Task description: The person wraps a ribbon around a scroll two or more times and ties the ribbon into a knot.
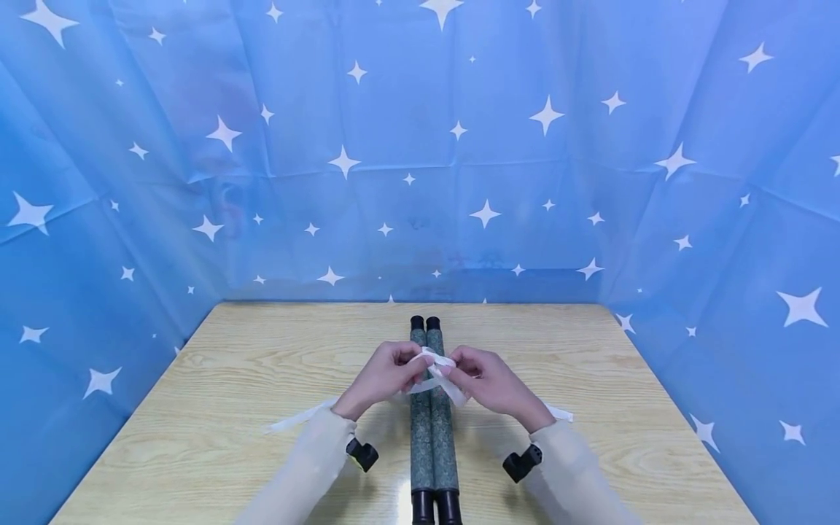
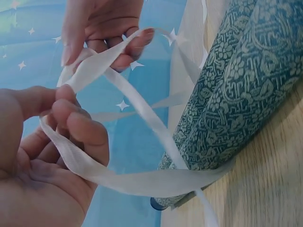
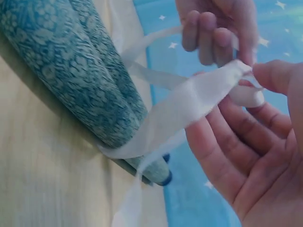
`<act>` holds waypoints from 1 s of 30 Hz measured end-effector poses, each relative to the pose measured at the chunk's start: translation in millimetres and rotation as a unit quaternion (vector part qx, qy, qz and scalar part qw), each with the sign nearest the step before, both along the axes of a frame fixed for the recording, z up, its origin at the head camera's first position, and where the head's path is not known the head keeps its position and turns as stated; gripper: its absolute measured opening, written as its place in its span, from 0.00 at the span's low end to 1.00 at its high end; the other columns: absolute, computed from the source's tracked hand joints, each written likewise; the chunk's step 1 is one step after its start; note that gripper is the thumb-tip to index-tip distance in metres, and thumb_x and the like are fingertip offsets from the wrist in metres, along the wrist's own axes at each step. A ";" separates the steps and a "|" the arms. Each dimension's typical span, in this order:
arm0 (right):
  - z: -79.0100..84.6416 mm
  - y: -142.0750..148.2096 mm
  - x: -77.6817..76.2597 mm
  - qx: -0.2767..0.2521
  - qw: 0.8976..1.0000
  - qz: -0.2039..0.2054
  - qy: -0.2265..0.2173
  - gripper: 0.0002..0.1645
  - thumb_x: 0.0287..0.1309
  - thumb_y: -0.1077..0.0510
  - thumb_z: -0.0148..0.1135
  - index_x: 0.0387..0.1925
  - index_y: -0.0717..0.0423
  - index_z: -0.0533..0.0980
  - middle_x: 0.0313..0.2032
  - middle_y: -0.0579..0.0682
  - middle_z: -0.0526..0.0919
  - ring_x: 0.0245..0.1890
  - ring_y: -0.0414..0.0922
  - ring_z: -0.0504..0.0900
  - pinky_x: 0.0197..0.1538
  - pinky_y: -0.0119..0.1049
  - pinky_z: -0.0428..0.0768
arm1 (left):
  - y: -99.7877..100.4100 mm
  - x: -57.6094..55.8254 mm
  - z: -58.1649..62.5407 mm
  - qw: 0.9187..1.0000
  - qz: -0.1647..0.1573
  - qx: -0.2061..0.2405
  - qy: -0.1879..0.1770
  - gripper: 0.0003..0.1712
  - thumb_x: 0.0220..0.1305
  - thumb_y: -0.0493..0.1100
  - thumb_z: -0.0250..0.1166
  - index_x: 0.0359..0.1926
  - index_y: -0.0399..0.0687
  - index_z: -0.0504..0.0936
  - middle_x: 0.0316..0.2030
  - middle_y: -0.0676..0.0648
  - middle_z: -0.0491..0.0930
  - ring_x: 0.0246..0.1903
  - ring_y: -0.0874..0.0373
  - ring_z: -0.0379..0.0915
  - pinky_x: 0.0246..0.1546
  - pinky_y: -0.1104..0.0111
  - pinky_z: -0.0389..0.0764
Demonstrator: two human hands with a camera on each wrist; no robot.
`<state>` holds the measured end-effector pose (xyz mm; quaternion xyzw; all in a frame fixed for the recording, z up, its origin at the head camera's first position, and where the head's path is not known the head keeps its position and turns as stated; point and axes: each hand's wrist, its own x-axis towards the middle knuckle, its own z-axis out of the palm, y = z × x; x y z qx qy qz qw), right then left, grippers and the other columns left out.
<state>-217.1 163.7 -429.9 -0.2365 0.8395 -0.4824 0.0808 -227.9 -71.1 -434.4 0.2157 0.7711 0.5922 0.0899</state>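
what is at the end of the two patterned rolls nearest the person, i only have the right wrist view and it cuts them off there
Observer: The head view shows both rolls finishing in dark end pieces on that side.
Operator: ok and is there anything white lying further out on the person's left
Observer: Yes, in the head view a length of white ribbon reaches out to the left, beyond the left hand.
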 end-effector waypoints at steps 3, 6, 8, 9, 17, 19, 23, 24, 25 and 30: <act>4.9 5.9 -1.7 0.005 0.998 -0.031 0.045 0.11 0.73 0.45 0.60 0.41 0.47 0.81 0.40 0.48 0.87 0.36 0.44 0.84 0.36 0.37 0.82 | -1.3 -0.6 0.3 1.000 0.015 0.001 -0.005 0.12 0.76 0.47 0.62 0.40 0.44 0.85 0.26 0.42 0.82 0.19 0.61 0.72 0.23 0.66 0.78; 10.9 12.5 -3.8 -0.001 0.995 -0.058 0.079 0.11 0.71 0.46 0.63 0.35 0.46 0.81 0.43 0.46 0.86 0.42 0.43 0.83 0.42 0.36 0.83 | -1.3 -0.5 1.4 1.000 0.017 0.016 -0.018 0.11 0.76 0.45 0.61 0.42 0.42 0.85 0.31 0.34 0.84 0.21 0.61 0.76 0.29 0.56 0.84; 15.9 17.6 -3.8 -0.007 0.993 -0.074 0.095 0.12 0.70 0.47 0.64 0.32 0.47 0.81 0.46 0.45 0.86 0.44 0.43 0.82 0.46 0.37 0.82 | -0.7 0.1 2.6 0.999 0.014 0.028 -0.025 0.12 0.76 0.45 0.61 0.42 0.41 0.85 0.33 0.32 0.84 0.22 0.60 0.78 0.33 0.48 0.85; 18.6 20.1 -3.2 -0.010 0.991 -0.081 0.102 0.13 0.70 0.47 0.65 0.30 0.48 0.81 0.46 0.45 0.86 0.45 0.43 0.82 0.47 0.39 0.81 | -0.3 0.2 2.8 0.999 0.011 0.034 -0.029 0.12 0.76 0.45 0.61 0.42 0.40 0.85 0.33 0.32 0.84 0.23 0.60 0.79 0.35 0.45 0.85; 47.1 33.8 14.4 -0.046 0.985 -0.097 0.135 0.12 0.71 0.50 0.64 0.30 0.48 0.81 0.31 0.46 0.83 0.40 0.42 0.82 0.47 0.43 0.78 | 1.5 0.1 1.9 0.997 0.006 0.066 -0.037 0.15 0.77 0.46 0.60 0.43 0.37 0.83 0.38 0.31 0.85 0.27 0.59 0.83 0.42 0.46 0.86; 54.5 34.8 19.6 -0.054 0.984 -0.090 0.147 0.09 0.70 0.52 0.65 0.31 0.47 0.81 0.28 0.44 0.82 0.35 0.42 0.81 0.41 0.39 0.77 | 1.8 -0.1 1.7 0.997 0.013 0.068 -0.038 0.14 0.77 0.46 0.60 0.42 0.37 0.83 0.39 0.31 0.85 0.27 0.59 0.84 0.40 0.54 0.88; 63.6 34.8 29.4 -0.072 0.979 -0.035 0.188 0.07 0.66 0.61 0.67 0.32 0.45 0.84 0.25 0.42 0.82 0.28 0.39 0.79 0.32 0.33 0.76 | 2.7 -0.3 1.7 0.996 0.017 0.078 -0.043 0.15 0.76 0.45 0.61 0.43 0.35 0.83 0.40 0.33 0.86 0.30 0.60 0.84 0.40 0.61 0.88; 64.9 33.8 32.0 -0.074 0.978 -0.005 0.194 0.09 0.65 0.63 0.68 0.33 0.44 0.85 0.25 0.41 0.83 0.26 0.37 0.78 0.30 0.32 0.76 | 3.2 -0.5 1.7 0.996 0.017 0.081 -0.044 0.15 0.77 0.45 0.60 0.44 0.34 0.82 0.40 0.34 0.86 0.30 0.60 0.85 0.40 0.62 0.88; 65.5 32.4 34.5 -0.078 0.976 0.035 0.198 0.10 0.64 0.65 0.67 0.34 0.45 0.86 0.25 0.42 0.83 0.24 0.37 0.77 0.28 0.31 0.76 | 3.7 -0.9 1.6 0.995 0.017 0.083 -0.044 0.15 0.77 0.45 0.60 0.44 0.34 0.82 0.40 0.34 0.86 0.31 0.60 0.85 0.41 0.62 0.88; 60.8 18.6 44.9 -0.023 0.959 0.232 0.162 0.08 0.68 0.60 0.66 0.42 0.49 0.88 0.31 0.43 0.87 0.28 0.31 0.80 0.32 0.31 0.82 | 6.3 -3.5 0.1 0.995 0.024 0.091 -0.039 0.15 0.77 0.44 0.60 0.44 0.33 0.82 0.37 0.41 0.86 0.32 0.60 0.85 0.41 0.62 0.88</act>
